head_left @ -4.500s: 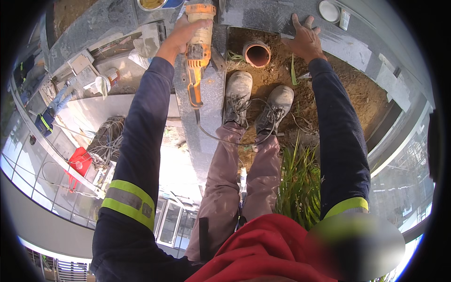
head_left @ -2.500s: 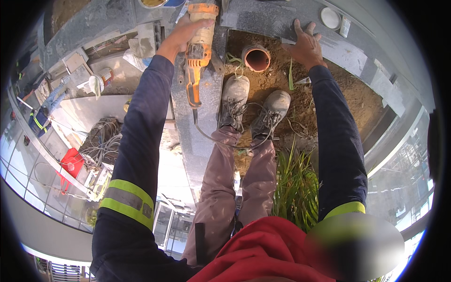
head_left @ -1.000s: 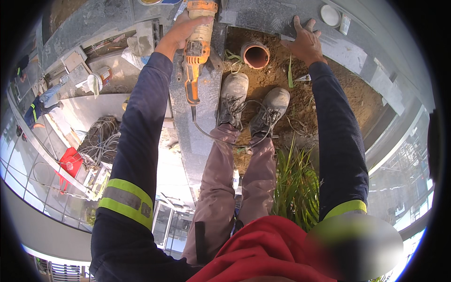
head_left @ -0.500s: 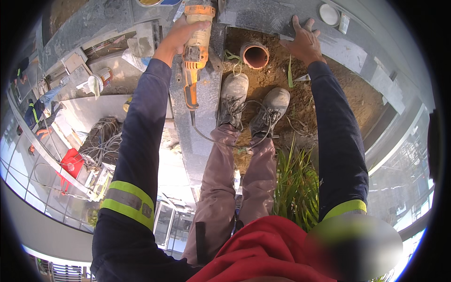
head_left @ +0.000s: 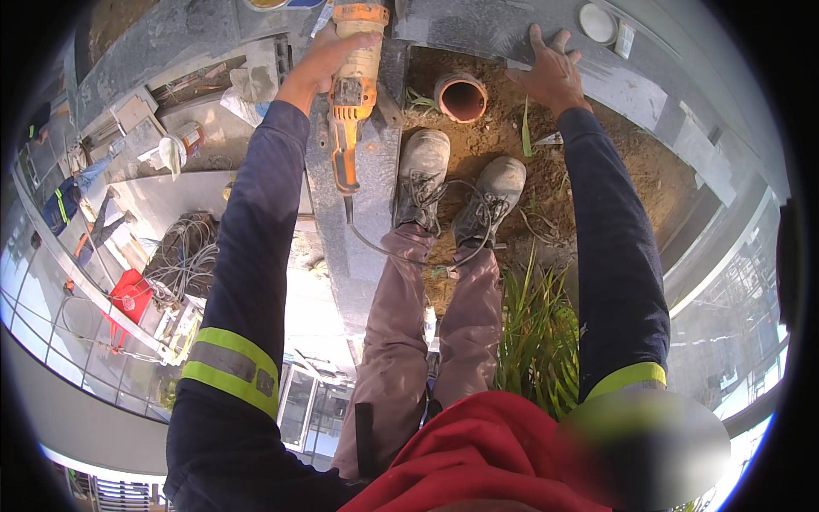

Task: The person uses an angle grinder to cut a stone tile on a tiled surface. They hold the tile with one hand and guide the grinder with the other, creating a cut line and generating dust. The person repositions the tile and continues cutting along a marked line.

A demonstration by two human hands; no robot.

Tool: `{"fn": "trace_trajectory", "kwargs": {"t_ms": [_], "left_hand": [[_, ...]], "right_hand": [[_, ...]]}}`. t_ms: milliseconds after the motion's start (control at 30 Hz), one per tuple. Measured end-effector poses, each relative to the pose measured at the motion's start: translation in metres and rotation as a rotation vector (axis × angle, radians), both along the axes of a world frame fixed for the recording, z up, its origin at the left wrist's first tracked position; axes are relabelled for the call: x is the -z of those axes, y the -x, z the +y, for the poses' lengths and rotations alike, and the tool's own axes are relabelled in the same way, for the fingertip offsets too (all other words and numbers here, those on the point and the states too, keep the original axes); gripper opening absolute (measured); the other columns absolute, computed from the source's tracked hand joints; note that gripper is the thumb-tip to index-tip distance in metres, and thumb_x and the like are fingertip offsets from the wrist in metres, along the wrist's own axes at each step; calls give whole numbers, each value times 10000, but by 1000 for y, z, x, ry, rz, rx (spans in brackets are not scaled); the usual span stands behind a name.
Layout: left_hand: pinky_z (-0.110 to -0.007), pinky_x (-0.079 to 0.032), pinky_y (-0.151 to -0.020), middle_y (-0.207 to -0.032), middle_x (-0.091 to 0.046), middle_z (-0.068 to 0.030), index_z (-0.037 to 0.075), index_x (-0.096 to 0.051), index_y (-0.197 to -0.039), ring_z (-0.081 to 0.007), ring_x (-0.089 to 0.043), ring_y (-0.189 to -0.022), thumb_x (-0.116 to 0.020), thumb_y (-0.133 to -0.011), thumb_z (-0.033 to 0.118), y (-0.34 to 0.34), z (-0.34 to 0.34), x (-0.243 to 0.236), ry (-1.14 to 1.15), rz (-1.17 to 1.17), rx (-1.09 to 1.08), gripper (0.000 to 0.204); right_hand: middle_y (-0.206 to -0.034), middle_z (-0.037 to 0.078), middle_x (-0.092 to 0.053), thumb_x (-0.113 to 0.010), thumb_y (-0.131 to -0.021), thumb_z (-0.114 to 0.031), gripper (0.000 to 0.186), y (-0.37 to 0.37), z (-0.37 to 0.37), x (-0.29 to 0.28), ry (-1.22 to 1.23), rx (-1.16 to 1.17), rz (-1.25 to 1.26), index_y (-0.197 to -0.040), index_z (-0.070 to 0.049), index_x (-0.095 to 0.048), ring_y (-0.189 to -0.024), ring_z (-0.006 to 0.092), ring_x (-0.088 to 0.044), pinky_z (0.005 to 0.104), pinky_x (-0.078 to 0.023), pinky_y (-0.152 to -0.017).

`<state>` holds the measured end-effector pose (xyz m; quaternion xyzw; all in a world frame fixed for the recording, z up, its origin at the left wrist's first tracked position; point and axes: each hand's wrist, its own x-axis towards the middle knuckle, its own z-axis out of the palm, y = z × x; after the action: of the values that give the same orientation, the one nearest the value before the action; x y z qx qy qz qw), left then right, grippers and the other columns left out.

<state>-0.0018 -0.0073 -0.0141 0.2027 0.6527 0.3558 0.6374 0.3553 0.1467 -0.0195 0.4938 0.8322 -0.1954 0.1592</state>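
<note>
Far left: I see a red bag and a coil of cable on the floor well below the ledge.
Left hand: my left hand is wrapped tight round the body of the orange grinder, fingers curled over its top.
Grinder: it lies along the grey concrete ledge, its head toward the top edge of the view, its cord trailing back toward my legs.
Middle: my 2 dusty boots stand in the brown soil, just right of the ledge; an orange pipe opens upward just beyond them.
Right hand: my right hand is spread flat, fingers apart, pressed on the grey slab at the soil's far edge.
Lower right: a green grassy plant grows beside my right leg.
Far right: a small white round lid sits on the slab.
</note>
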Motion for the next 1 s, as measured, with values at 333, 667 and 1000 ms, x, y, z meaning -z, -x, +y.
{"fn": "trace_trajectory", "kwargs": {"t_ms": [333,667,1000], "left_hand": [[-415,-618,-881,-1224,-708,-100,49,-612,-1368,-231,-717,-1074,-868,-863,254,-4,10,-21,50,49,-2,602],[-417,-618,-867,-1184,-717,-84,49,-634,-1312,-215,-718,-1045,-880,-844,227,-8,12,-32,78,-7,-55,558],[-387,-628,-823,-1156,-711,-94,43,-624,-1323,-208,-722,-997,-869,-853,262,-8,5,-17,-13,4,-60,573]], "right_hand": [[-1663,391,-207,-864,-801,-521,1054,1,-1,-5,25,44,-18,-1663,-224,-336,-1407,728,-277,603,-450,-1142],[-1695,334,-195,-839,-841,-509,1034,13,-7,-21,48,95,-52,-1672,-195,-310,-1434,672,-320,570,-386,-1217],[-1678,344,-235,-850,-822,-505,1029,14,-10,-25,-37,61,-67,-1664,-221,-330,-1437,674,-321,580,-493,-1122]]}}
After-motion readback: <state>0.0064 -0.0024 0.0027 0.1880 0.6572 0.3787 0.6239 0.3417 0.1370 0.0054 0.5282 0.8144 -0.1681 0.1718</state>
